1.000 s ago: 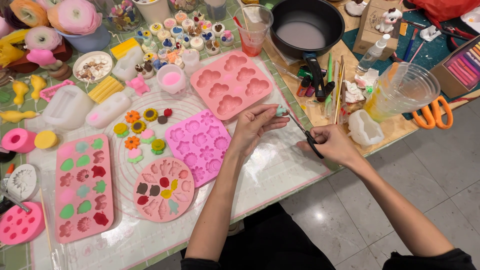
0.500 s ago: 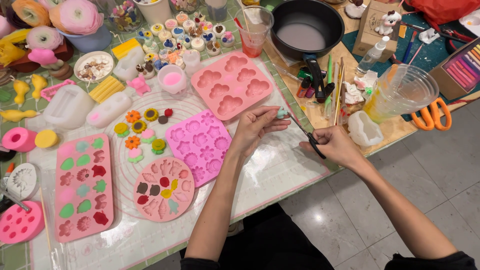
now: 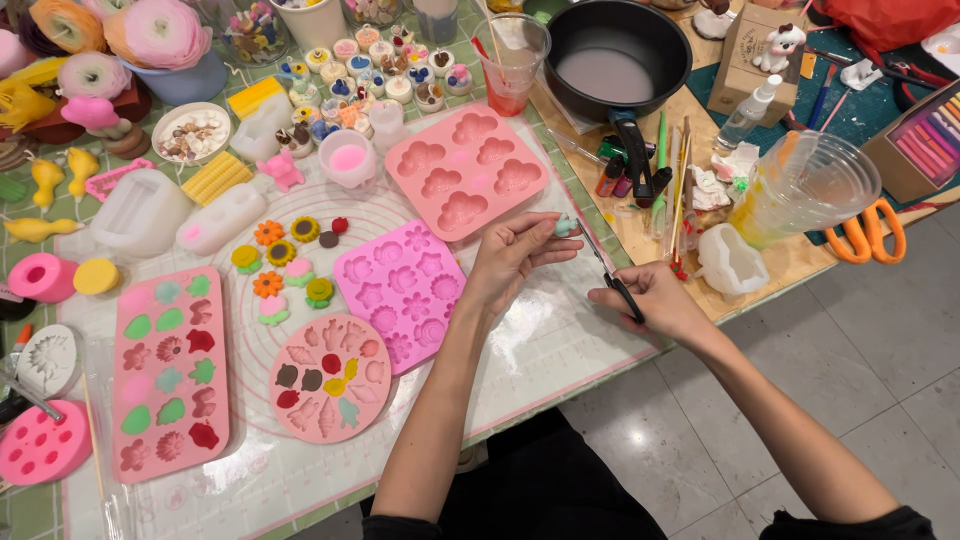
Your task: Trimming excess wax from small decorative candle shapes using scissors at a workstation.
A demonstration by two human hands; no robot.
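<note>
From the head camera, the left hand [image 3: 512,262] hovers above the table [image 3: 560,350], fingers pinched together on a small pale blue-green piece [image 3: 566,226] held at the fingertips. The piece sits in the air just right of the square pink mould [image 3: 400,290] and below the cloud mould [image 3: 466,170].

The right hand [image 3: 655,300] is closed around a thin tool [image 3: 608,270] with a black handle; its slim metal tip points up and left, reaching to just beside the piece. Whether tip and piece touch cannot be told. The hand hangs over the table's near edge, just below the wooden board [image 3: 640,225].

Left of the hands, a white mat [image 3: 250,440] carries a round pink mould [image 3: 330,378] with coloured fills, a long pink mould [image 3: 168,370] with green, red and pink shapes, and loose small flowers [image 3: 282,262]. A pink cup [image 3: 350,160] stands above them.

Beyond the hands, a black pan [image 3: 618,50] rests with its handle pointing toward the person, a clear cup [image 3: 508,60] of red liquid just left of it. To the right stands a stack of clear cups [image 3: 800,190], tilted, with orange scissors [image 3: 870,232] beside it and a white lump [image 3: 730,265] near the board's edge.
</note>
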